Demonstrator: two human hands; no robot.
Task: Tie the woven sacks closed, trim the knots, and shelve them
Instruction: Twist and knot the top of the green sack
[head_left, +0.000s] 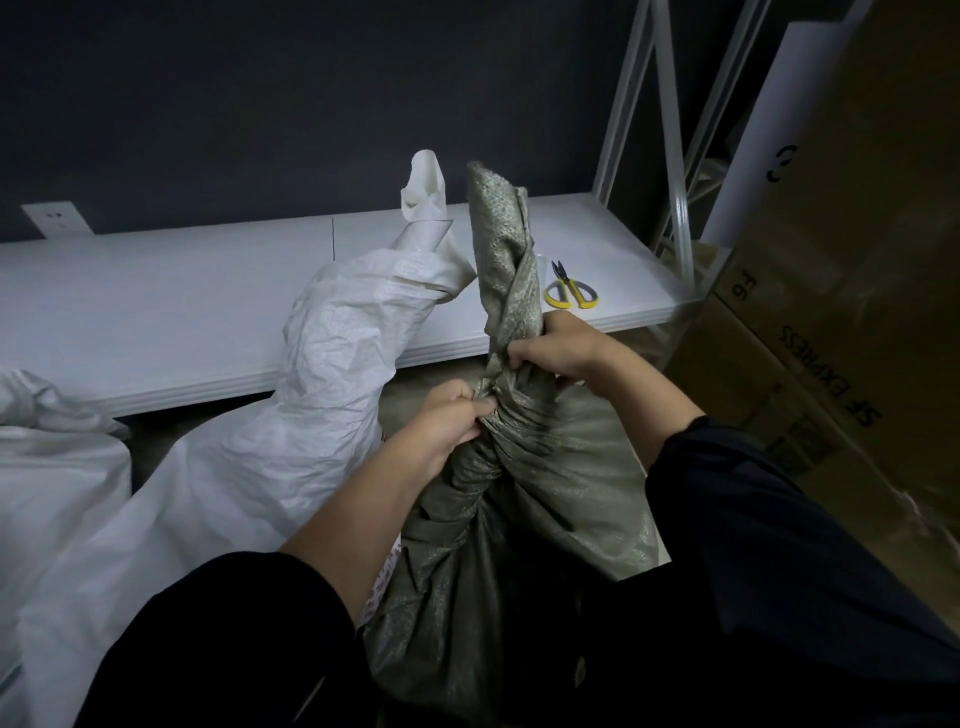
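At floor level in front of the low white shelf board (156, 301), a grey-green woven sack (519, 499) stands between the person's forearms, its mouth gathered and twisted into a long tail (506, 249) that rises upright above both hands. Left hand (452, 415): fingers curled tight, pinching the bunched cloth at the neck of the sack. Right hand (556, 348): fingers curled round the base of the twisted tail, just above and touching the same gathered neck. No finished knot can be seen on this sack; in my judgement the tying step is in hand and not complete. A white woven sack (322, 364) leans against the shelf edge just to the left, its top also twisted upright; whether it is knotted cannot be told. A further white sack (52, 457) lies at the far left, its closure out of sight. Yellow-handled scissors (571, 291) lie on the shelf board beyond the right hand, apart from both hands, so trimming appears not yet begun on this sack. No sack rests on the shelf board. Cardboard boxes (831, 312) stand stacked at the right. Outstanding, as judged: finish the knot, trim, shelve.
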